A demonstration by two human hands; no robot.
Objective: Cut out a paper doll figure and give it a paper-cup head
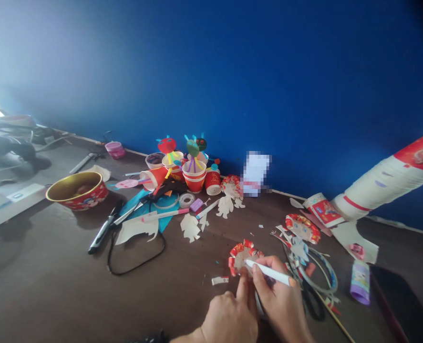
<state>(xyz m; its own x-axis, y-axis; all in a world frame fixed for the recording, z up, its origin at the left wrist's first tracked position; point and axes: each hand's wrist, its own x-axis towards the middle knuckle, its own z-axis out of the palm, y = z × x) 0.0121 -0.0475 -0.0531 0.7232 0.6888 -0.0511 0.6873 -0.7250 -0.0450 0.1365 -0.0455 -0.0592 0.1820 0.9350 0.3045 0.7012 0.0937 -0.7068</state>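
My right hand is closed round a white marker pen, its tip at the pale round base of a cut paper cup lying on the table. Red strips curl outward round that base. My left hand is closed at the cup's near edge, its fingers pointing forward and holding it; the fingertips are partly hidden behind the right hand. A small white and red paper scrap lies just left of the cup. To the right is another curled cup piece with blue eyes drawn on it.
Scissors, tape rolls, a glue stick and a dark phone lie at right. Stacked cups, paper cutouts, a craft knife with cord nearby and a red-gold bowl stand left. A blue wall rises behind.
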